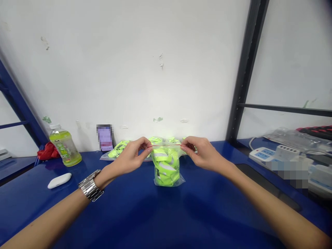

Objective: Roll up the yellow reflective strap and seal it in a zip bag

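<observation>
A clear zip-lock bag [182, 180] with a red seal line stands upright on the blue table. Folded inside it is a neon yellow-green cloth item [167, 169] with pale silvery strips, which looks like a reflective vest. My left hand [135, 154] pinches the left end of the bag's top edge. At the right end of the same edge, the thumb and fingers of my right hand [198, 152] are closed on the plastic. The top edge is stretched straight between both hands. More bagged yellow-green items [119, 148] lie behind, along the wall, partly hidden by my hands.
On the left stand a bottle of yellow-green drink [66, 147], a red bundle [48, 151] and a white oval case [59, 180]. A phone [105, 137] leans against the wall. At right are power strips [269, 154], a dark flat object [267, 185] and a black metal post [243, 69].
</observation>
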